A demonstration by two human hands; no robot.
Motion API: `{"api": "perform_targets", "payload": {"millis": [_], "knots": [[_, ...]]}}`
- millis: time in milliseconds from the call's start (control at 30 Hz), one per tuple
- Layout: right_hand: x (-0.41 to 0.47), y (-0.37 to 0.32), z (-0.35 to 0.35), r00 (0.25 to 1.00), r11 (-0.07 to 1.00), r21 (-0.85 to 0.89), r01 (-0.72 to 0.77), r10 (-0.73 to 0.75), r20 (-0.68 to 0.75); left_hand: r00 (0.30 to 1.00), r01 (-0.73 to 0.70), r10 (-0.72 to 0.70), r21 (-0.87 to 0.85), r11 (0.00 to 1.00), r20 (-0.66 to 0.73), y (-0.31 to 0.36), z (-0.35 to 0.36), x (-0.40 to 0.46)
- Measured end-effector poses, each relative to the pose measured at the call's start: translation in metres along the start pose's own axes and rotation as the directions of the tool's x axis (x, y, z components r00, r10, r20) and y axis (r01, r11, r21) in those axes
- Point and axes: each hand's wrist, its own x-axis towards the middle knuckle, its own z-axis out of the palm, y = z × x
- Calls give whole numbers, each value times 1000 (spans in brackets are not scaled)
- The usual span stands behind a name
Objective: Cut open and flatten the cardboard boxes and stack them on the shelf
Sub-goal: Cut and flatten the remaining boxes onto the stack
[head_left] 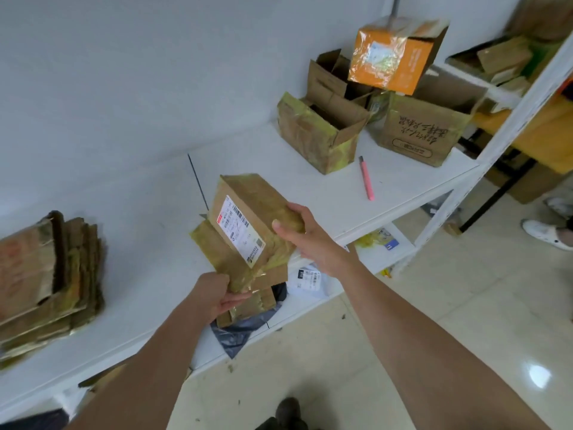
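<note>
Box [245,231] in hand here, a taped brown parcel with a white shipping label, held in the air just above the front edge of the white shelf [310,181]. Its long axis is tilted, running from the near-left low end up toward the far right. The low end is gripped by the left hand [217,293], fingers curled round the taped flaps; the upper right corner is clasped by the right hand [297,231], thumb on the near face. The stack of flattened cardboard [49,280] is seen well to the left on the same shelf, so the left hand is judged the nearer one for a placement there. The pink cutter [366,179] is left lying to the right, closer to the right hand, just in front of the open boxes [322,131] and the orange box [390,54] perched on them. Nothing is seen standing between the held box and the stack, and the box looks partly collapsed, not yet flat
</note>
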Motion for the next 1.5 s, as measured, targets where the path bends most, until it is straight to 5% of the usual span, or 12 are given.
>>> {"api": "perform_targets", "payload": {"millis": [100, 300, 400, 467, 533, 633, 833, 1033, 1167, 1333, 1500], "knots": [[4, -13, 3, 989, 988, -114, 102, -113, -93, 992, -118, 123, 227, 967, -9, 9, 14, 3], [1, -26, -25, 977, 923, -358, 140, -187, -100, 968, -215, 157, 322, 922, 195, 25, 47, 2], [0, -21, -52, 986, 933, -349, 86, -129, -102, 951, -304, 211, 565, 767, 225, 35, 38, 3], [4, -17, -58, 994, 938, -335, 85, -104, -41, 935, -324, 340, 635, 701, 102, 49, 33, 7], [15, -12, -54, 994, 931, -349, 105, -106, 16, 884, -368, 459, 474, 800, -89, 72, 37, 9], [33, -13, -57, 991, 920, -370, 131, -122, 48, 929, -347, 362, 153, 925, -78, 99, 65, -5], [52, -21, -138, 974, 887, -416, 200, -132, 187, 927, -319, 354, 233, 919, -125, 120, 139, -17], [86, 1, -223, 943, 795, -591, 134, -286, -170, 933, -225, 256, 145, 964, -255, 123, 148, -17], [113, 14, -236, 966, 712, -701, -49, -145, -215, 953, -213, 165, -176, 961, -255, 107, 147, -21], [124, 20, -221, 936, 721, -680, -136, -131, -326, 946, -218, 147, -231, 948, -289, 110, 168, -22], [119, 16, -225, 971, 754, -642, -136, -27, -237, 948, -189, 125, -203, 961, -294, 113, 168, -29]]}}
